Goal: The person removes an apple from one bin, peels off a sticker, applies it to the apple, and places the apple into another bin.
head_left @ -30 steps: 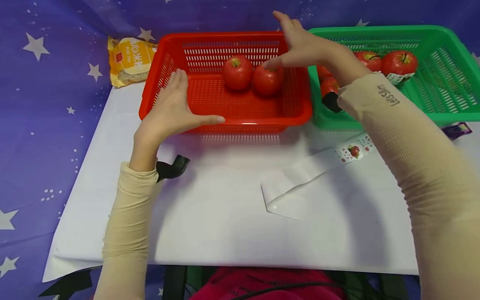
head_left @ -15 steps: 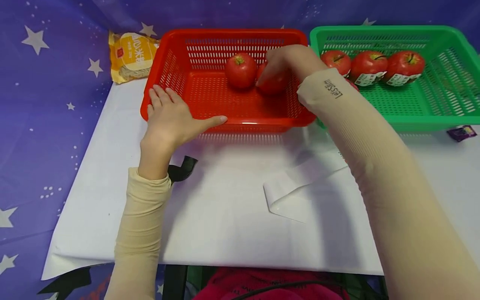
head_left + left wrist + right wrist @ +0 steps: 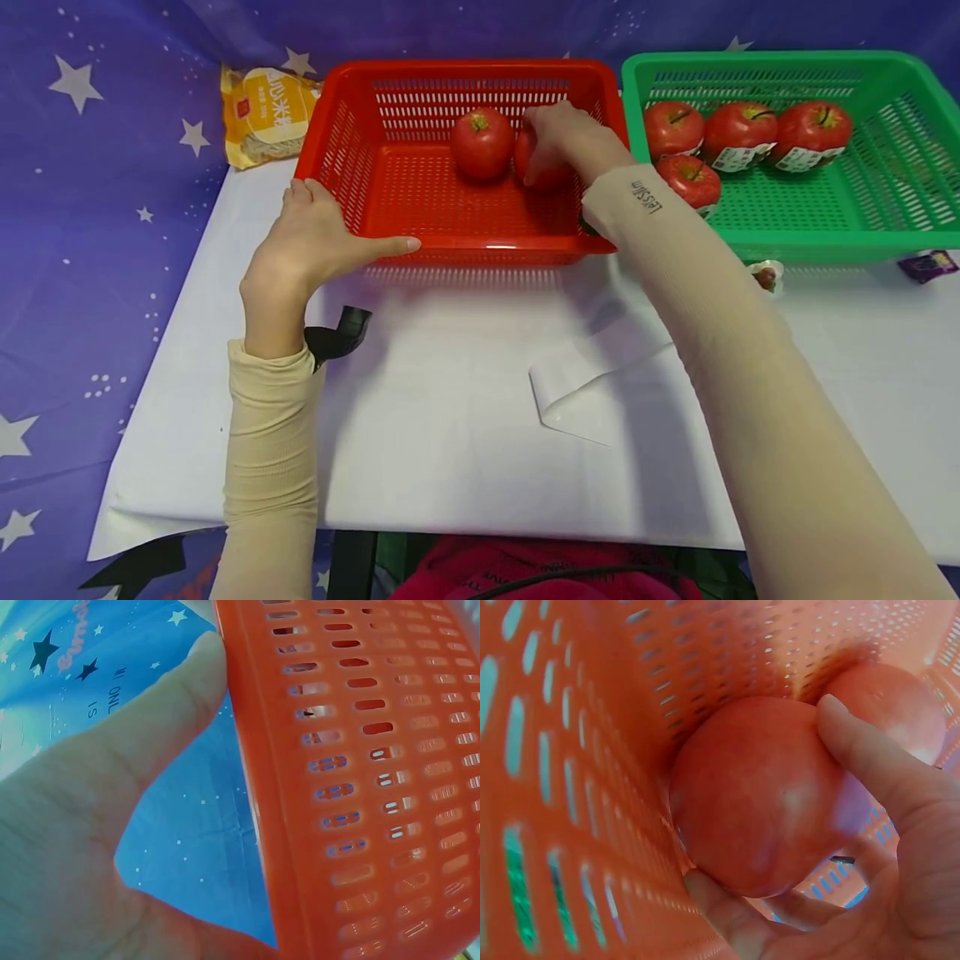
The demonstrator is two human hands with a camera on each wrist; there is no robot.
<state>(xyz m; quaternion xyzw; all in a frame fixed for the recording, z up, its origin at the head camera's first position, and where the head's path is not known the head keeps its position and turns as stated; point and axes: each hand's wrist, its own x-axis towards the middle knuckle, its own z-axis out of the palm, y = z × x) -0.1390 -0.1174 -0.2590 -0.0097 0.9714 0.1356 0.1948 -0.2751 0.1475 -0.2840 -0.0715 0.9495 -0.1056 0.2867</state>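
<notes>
My right hand (image 3: pixel 566 140) reaches into the red basket (image 3: pixel 450 243) and grips a red apple (image 3: pixel 757 795) near the basket's right end. In the right wrist view, its thumb lies on one side of the apple and its fingers curl beneath the other. Beside it on the basket floor sits a second apple (image 3: pixel 482 146). At the front left corner of the basket is my left hand (image 3: pixel 300 242), fingers spread along the left side and thumb stretched along the front rim. The left wrist view has that thumb (image 3: pixel 176 694) straight against the basket's edge.
A green basket (image 3: pixel 825 242) holding several labelled apples (image 3: pixel 738 137) stands at the right. Left of the red basket lies a yellow food packet (image 3: pixel 270 117). A curled white strip (image 3: pixel 570 375) lies on the white table (image 3: pixel 450 467); a small purple wrapper (image 3: pixel 928 265) is far right.
My right hand has come down from above the basket and closed around the right-hand apple. My left hand has shifted slightly left along the basket's front corner.
</notes>
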